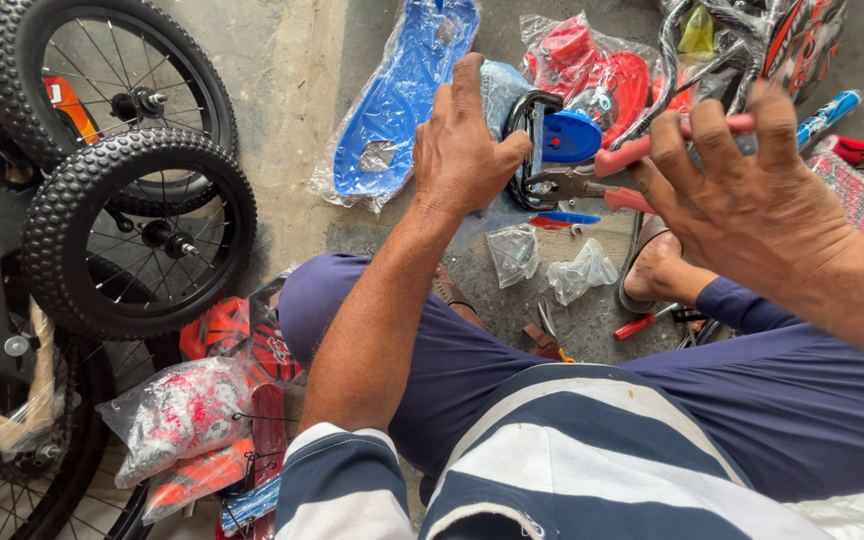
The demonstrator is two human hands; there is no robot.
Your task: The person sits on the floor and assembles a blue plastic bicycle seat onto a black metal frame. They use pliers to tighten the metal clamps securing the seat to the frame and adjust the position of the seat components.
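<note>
Pliers: red-handled pliers (592,180) sit in the right hand (742,200), fingers curled over the upper handle; the steel nose bites at the black metal bracket (530,150), just beside the left thumb.
Left hand: the left hand (462,150) is closed around a blue and black bicycle part (562,135), still partly in its clear plastic wrap, held above the concrete floor (292,60) in front of the knees.
Part, handling: it looks light and stiff, a hard plastic shell on a thin metal frame; the loose wrap is probably slippery, so a grip on the bare bracket seems safer than on the film.
Pliers, handling: rigid, with cushioned grips that give good purchase; the best hold is likely far back on the handles for leverage.
Risk: I judge the plastic could crack or scratch if the nose slips off the metal.
Around: two small knobby wheels (142,230) lie at the left, a bagged blue panel (402,90) and bagged red parts (592,65) beyond the hands, small clear bags (552,265) of hardware and a red-handled screwdriver (642,323) near the sandalled foot (657,265).
</note>
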